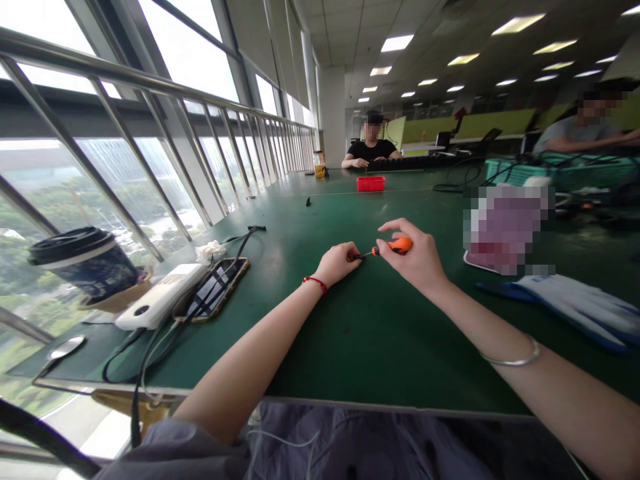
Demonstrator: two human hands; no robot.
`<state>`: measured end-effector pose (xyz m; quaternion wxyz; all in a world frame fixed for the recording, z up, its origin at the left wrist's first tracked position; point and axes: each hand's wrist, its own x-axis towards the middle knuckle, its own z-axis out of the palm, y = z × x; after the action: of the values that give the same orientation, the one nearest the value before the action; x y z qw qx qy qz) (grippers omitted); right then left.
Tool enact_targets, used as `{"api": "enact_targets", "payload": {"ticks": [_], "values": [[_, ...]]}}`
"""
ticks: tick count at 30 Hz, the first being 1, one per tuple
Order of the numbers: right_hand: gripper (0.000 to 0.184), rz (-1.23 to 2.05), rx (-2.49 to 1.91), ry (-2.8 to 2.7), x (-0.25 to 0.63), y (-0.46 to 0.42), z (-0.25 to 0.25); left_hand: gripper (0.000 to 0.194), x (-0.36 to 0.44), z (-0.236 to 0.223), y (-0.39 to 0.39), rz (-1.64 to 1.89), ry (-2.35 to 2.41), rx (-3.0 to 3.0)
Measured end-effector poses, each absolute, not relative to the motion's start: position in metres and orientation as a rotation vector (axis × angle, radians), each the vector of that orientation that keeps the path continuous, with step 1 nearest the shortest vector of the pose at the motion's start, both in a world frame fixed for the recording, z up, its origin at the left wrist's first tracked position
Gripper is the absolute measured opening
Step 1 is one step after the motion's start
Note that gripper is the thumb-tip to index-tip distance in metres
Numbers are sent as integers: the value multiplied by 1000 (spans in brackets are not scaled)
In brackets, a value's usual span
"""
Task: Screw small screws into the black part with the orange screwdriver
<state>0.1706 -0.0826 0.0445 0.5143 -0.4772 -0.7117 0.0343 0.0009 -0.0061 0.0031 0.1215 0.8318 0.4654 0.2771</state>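
My right hand (pixel 417 257) is closed round a small screwdriver with an orange handle (pixel 399 245), its dark shaft pointing left. The tip meets my left hand (pixel 337 262), which is curled shut on something small that I cannot make out, resting on the green table (pixel 360 333). A red string sits on my left wrist and a thin metal bangle on my right forearm.
At the left lie a phone (pixel 215 288), a white power bank (pixel 161 295), cables and a lidded paper cup (pixel 83 260). Blue-white gloves (pixel 575 303) lie at right. A red box (pixel 371 183) stands farther back. Two people sit at the far end.
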Motion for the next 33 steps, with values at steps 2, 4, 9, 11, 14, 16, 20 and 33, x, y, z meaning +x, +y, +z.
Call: {"api": "enact_targets", "payload": {"ticks": [2,4,9,11,14,16,20,33], "values": [[30,48,-1123,-1682,171,-81,43,6,1,3,-6,810,1354,2429],[38,26,-1109,-1658,171,-80,42,6,1,3,-6,812,1349,2427],[24,89,-1185,-1700,170,-82,44,6,1,4,-7,803,1379,2427],[21,71,-1180,-1708,170,-83,45,6,1,4,-7,801,1374,2425],[26,3,-1131,-1690,170,-82,44,6,1,4,-6,807,1360,2423],[34,-17,-1104,-1670,170,-81,43,6,1,4,-6,806,1357,2426],[30,67,-1167,-1689,170,-82,43,6,1,3,-5,812,1356,2430],[27,55,-1222,-1682,171,-79,42,6,1,4,-5,794,1363,2444]]}}
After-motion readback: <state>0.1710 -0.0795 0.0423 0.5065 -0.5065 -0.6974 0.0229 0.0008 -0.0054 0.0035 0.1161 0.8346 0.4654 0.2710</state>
